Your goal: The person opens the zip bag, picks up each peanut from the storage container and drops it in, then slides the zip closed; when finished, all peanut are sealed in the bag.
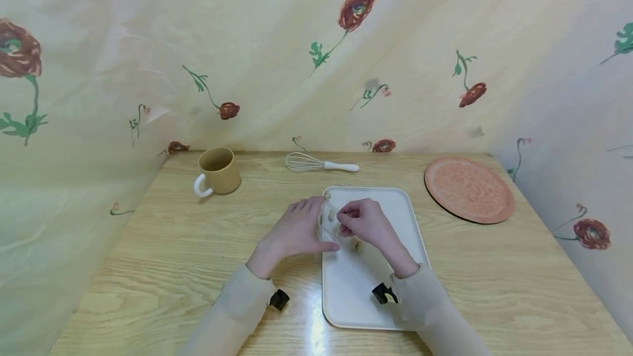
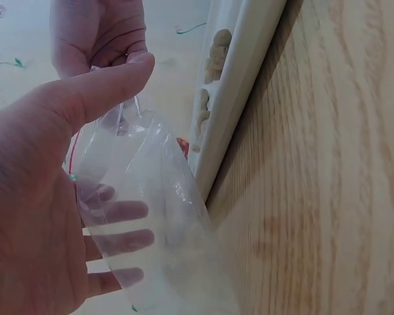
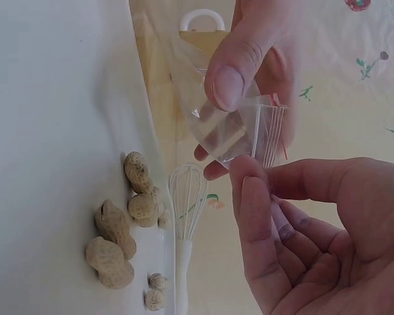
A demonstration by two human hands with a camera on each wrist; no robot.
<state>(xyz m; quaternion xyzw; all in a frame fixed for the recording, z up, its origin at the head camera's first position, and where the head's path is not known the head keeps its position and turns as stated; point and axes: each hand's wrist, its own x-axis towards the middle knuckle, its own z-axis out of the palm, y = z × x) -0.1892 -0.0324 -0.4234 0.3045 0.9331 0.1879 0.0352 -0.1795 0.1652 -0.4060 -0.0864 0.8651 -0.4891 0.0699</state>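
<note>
A clear zip bag [image 3: 240, 131] with a red line along its zip is between my two hands over the white tray [image 1: 356, 295]. My right hand [image 1: 366, 223] pinches the bag's edge by the zip between thumb and fingertips. On the bag's other side, my left hand [image 1: 299, 228] lies against it with long, straight fingers [image 2: 121, 241] showing through the plastic. Its thumb [image 2: 108, 92] reaches across the top, close to the right fingertips, and stands well apart from the fingers. Several peanuts [image 3: 111, 262] in their shells lie on the tray beneath the hands.
A yellow-brown mug [image 1: 225, 174] with a white handle stands at the back left. Behind the tray lies a white-handled whisk [image 1: 341, 166]. To the right is a round pink mat [image 1: 470, 191]. A flowered cloth [image 1: 277, 59] hangs behind the wooden table [image 1: 163, 268].
</note>
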